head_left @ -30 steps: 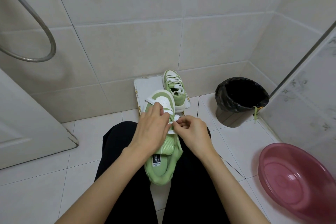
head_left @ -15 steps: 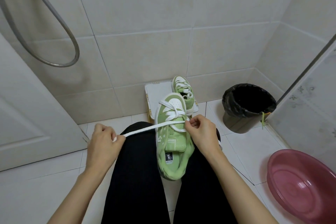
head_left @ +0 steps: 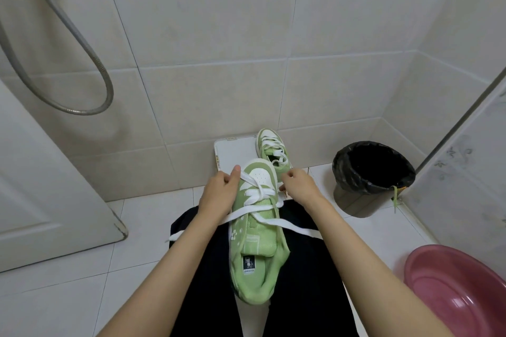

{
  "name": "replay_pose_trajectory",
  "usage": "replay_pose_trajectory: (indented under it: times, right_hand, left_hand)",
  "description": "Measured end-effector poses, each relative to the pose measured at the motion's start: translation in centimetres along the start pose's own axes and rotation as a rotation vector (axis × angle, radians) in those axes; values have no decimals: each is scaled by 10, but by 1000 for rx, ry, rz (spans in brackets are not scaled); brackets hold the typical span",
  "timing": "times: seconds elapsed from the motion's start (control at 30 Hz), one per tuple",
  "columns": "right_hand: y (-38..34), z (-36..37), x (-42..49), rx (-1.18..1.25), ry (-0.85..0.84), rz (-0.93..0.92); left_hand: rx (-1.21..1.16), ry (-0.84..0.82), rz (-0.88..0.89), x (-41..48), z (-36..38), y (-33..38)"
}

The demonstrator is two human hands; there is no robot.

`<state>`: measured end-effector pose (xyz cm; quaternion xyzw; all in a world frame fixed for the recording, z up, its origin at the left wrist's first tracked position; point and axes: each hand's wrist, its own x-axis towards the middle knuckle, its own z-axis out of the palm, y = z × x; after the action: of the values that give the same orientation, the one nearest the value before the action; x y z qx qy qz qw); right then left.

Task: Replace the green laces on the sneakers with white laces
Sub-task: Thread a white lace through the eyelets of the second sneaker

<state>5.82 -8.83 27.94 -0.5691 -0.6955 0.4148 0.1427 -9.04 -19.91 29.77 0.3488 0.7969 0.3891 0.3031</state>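
A green sneaker [head_left: 256, 249] lies on my lap between my black-trousered thighs, toe pointing away. A white lace [head_left: 260, 190] crosses its lower eyelets, and its loose ends trail over both thighs. My left hand [head_left: 220, 193] sits at the sneaker's left side near the toe, fingers curled and thumb on the lace. On the right side, my right hand [head_left: 299, 186] pinches the lace. A second green sneaker [head_left: 272, 149] with white laces stands on a white board [head_left: 232, 152] by the wall. A green lace [head_left: 394, 197] hangs from the black bin [head_left: 373, 172].
A pink basin [head_left: 462, 293] sits on the floor at the lower right. A white door [head_left: 46, 186] stands open on the left, with a metal shower hose [head_left: 90, 63] looping above it. A glass partition [head_left: 471, 167] closes the right side. Tiled walls stand close ahead.
My left hand, which had pulled the lace out to the left, has come back to the sneaker's toe. The loose lace ends now lie across my thighs.
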Motion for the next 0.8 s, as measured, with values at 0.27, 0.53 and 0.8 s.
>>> replay_pose_trajectory:
  times: [0.27,0.53,0.8]
  right_hand:
    - [4,7,34,183,-450,95]
    - [14,7,23,607,-280,-14]
    - [15,-10,-28,785,-30,-169]
  left_hand:
    - [-488,-35,-222,43,13,10]
    - [-404,147,136,44,12,16]
    - [-120,10,436,6,2,23]
